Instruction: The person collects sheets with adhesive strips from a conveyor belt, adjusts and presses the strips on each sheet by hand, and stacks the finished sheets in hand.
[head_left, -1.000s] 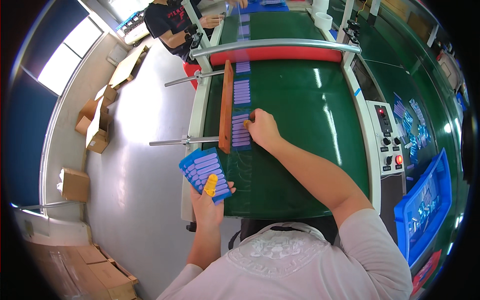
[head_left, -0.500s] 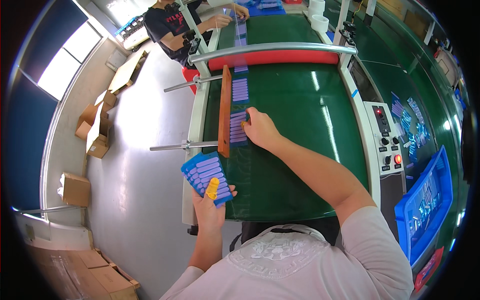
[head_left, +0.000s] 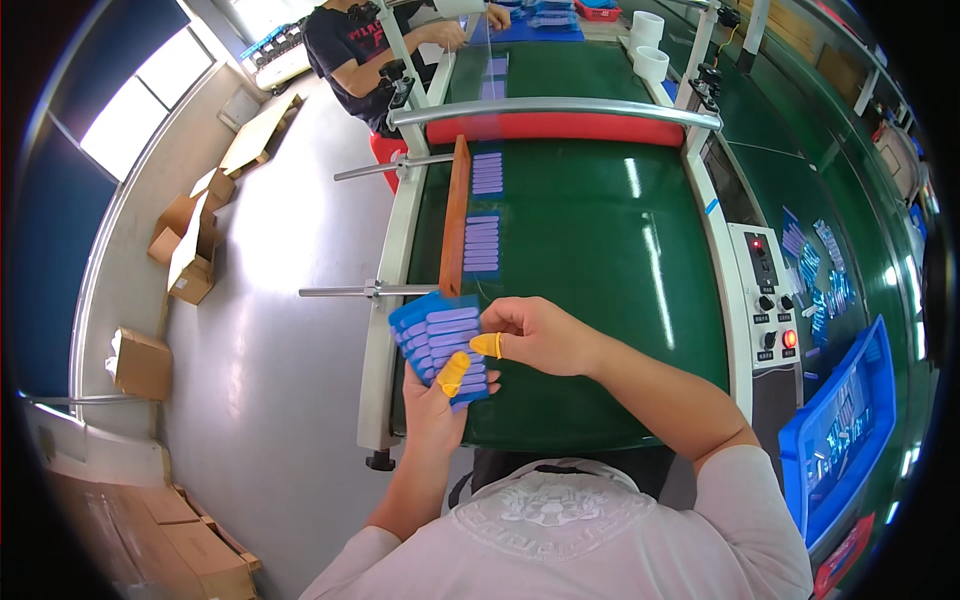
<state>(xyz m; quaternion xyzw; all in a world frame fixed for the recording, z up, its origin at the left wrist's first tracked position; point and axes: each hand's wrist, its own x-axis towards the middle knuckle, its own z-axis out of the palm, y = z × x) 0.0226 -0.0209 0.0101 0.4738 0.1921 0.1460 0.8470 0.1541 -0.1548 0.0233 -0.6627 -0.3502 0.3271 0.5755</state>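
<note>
My left hand (head_left: 430,412) grips a fanned stack of blue sheets (head_left: 412,318) bearing rows of purple rounded strips; its thumb wears a yellow finger cot (head_left: 453,374). At the stack's right edge, my right hand (head_left: 548,335) is closed, its yellow-capped thumb (head_left: 487,345) against the top sheet and its fingertips partly hidden. On the green conveyor belt (head_left: 590,240), one such sheet (head_left: 482,244) lies just beyond the stack, beside a wooden guide bar (head_left: 454,215). Another sheet (head_left: 488,174) lies farther along, near the red roller.
A red roller (head_left: 560,128) under a metal bar (head_left: 560,105) spans the belt. To the right are a control box (head_left: 765,290) and a blue bin (head_left: 790,460) with loose pieces. At the far left, a person's hand (head_left: 448,36) works by the belt. Cardboard boxes (head_left: 140,365) stand on the floor.
My right hand has drawn back from the sheet on the belt to the stack in my left hand. The sheets on the belt have moved farther away, toward the roller.
</note>
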